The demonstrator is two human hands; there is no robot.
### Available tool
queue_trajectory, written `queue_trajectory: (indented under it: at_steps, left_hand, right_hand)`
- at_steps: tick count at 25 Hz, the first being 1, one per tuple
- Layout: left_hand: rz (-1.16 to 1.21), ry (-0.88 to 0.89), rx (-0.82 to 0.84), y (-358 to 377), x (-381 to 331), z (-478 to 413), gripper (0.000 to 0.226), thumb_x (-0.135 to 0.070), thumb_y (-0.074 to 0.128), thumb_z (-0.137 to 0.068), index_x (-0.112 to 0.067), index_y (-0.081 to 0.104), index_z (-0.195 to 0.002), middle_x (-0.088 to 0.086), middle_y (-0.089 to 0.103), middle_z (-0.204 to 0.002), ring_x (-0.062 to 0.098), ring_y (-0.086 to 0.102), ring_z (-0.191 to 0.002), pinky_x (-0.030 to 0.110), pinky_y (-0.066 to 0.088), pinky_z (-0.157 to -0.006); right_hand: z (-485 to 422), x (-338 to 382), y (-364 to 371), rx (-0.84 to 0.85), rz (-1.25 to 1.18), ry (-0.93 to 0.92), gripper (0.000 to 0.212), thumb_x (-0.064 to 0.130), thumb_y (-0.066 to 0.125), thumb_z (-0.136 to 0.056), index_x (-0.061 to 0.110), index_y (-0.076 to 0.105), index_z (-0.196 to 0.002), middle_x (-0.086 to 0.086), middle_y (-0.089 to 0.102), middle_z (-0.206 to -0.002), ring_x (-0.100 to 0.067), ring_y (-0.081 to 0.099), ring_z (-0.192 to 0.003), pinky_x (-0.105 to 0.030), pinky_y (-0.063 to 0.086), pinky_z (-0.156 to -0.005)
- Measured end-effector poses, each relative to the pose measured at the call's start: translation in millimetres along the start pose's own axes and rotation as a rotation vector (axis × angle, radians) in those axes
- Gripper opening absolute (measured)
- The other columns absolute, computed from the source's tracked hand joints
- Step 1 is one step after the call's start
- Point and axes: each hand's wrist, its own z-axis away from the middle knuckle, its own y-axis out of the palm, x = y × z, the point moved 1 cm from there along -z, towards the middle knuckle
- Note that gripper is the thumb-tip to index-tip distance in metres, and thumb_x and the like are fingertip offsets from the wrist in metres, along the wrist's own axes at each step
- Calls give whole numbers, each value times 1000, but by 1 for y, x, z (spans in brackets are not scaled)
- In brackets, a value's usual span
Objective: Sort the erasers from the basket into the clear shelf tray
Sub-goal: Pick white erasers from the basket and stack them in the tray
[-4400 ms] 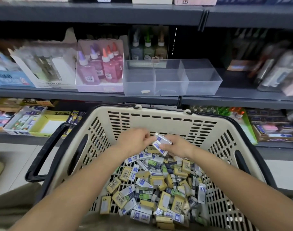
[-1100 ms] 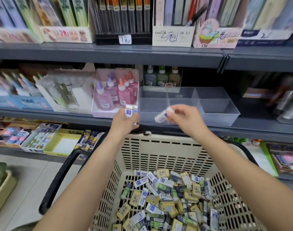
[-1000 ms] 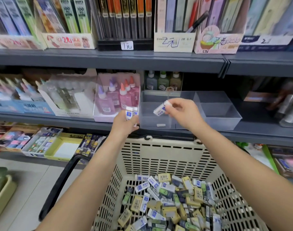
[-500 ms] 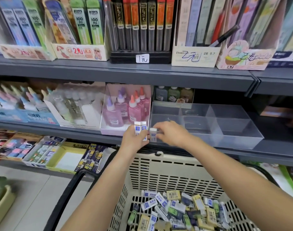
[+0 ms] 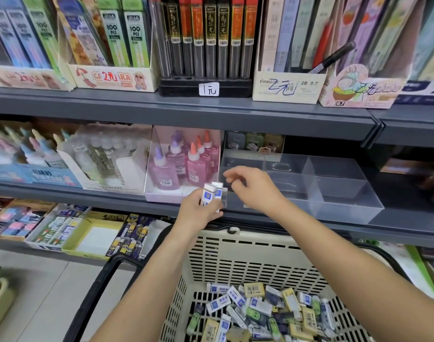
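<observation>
Blue-and-white erasers point(image 5: 209, 197) are pinched upright in the left grip point(image 5: 196, 213), just in front of the clear tray point(image 5: 347, 201) on the shelf. The right grip point(image 5: 253, 187) is held loosely curled, with nothing clasped, over the tray's front-left compartment. Loose erasers point(image 5: 260, 309) are heaped in the basket point(image 5: 235, 257) below.

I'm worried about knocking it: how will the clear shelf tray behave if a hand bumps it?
The clear shelf tray looks thin-walled and nearly empty, so probably light; it may slide on the smooth grey shelf. Low and wide, it seems unlikely to tip.
</observation>
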Motion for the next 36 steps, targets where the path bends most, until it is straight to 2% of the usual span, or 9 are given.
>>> queue_trajectory:
  at_steps: [5,10,16,20,25,29,31,33,36]
  left_hand:
    - [45,15,88,2,-1,9,13,-8,60,-89,-3,62,-100,12,69,-91,15,68,-84,21,55,-72]
    - [181,-76,91,-4,-3,10,12,-12,57,-91,-6,60,-101,12,72,-94,16,71,-81,19,53,-61]
    - [230,-17,95,-2,-1,10,5,-3,57,-89,-8,57,-91,16,65,-97,20,64,-90,19,54,-69]
    - [217,8,103,-2,-1,11,4,-8,56,-92,-10,59,-93,9,70,-90,15,68,-84,19,53,-68]
    - [33,40,-90,-14,-1,2,6,-19,57,-92,-13,58,-92,1,59,-76,10,58,-67,26,49,-70]
    - [149,-43,-130,-13,-4,-3,15,-11,41,-95,-12,53,-87,3,53,-73,13,50,-64,24,43,-59]
    - [186,-26,-143,-11,-6,-4,20,-1,34,-93,-11,52,-91,4,57,-76,12,54,-66,21,47,-56]
    - [101,33,-145,-11,-4,-4,17,-2,40,-94,-13,53,-99,1,65,-83,9,58,-72,19,48,-60]
    - [39,79,-106,-12,-1,-3,17,-7,49,-94,-16,57,-106,-4,71,-92,1,60,-70,19,46,-63]
  right_hand:
    - [4,8,-8,48,-215,61,12,14,58,-89,21,68,-90,16,62,-64,6,58,-54,-9,42,-54]
    - [7,4,-15,84,-415,125,10,9,56,-92,15,64,-95,1,69,-76,0,64,-58,-13,47,-49]
    - [9,4,-15,39,-427,187,6,22,61,-89,19,66,-86,-4,69,-76,-6,65,-58,-16,47,-47]
    - [11,6,-22,138,-488,152,9,10,62,-88,18,65,-89,0,68,-71,-3,62,-57,-15,49,-50]
    - [-18,3,-38,-123,-399,239,10,6,62,-87,15,59,-92,-12,69,-94,-15,65,-71,-25,54,-63]
    - [-26,-2,-11,40,-49,205,7,24,63,-86,23,64,-93,0,69,-92,-15,61,-77,-22,44,-58]
    - [-26,-6,2,100,43,176,14,25,62,-86,22,67,-99,3,69,-98,-12,61,-85,-23,47,-72]
    - [-26,-9,7,125,66,167,16,25,59,-88,22,69,-101,5,69,-102,-10,61,-94,-24,46,-84]
    - [-24,-10,6,161,90,166,20,25,54,-92,21,69,-104,5,69,-107,-11,61,-100,-24,45,-87]
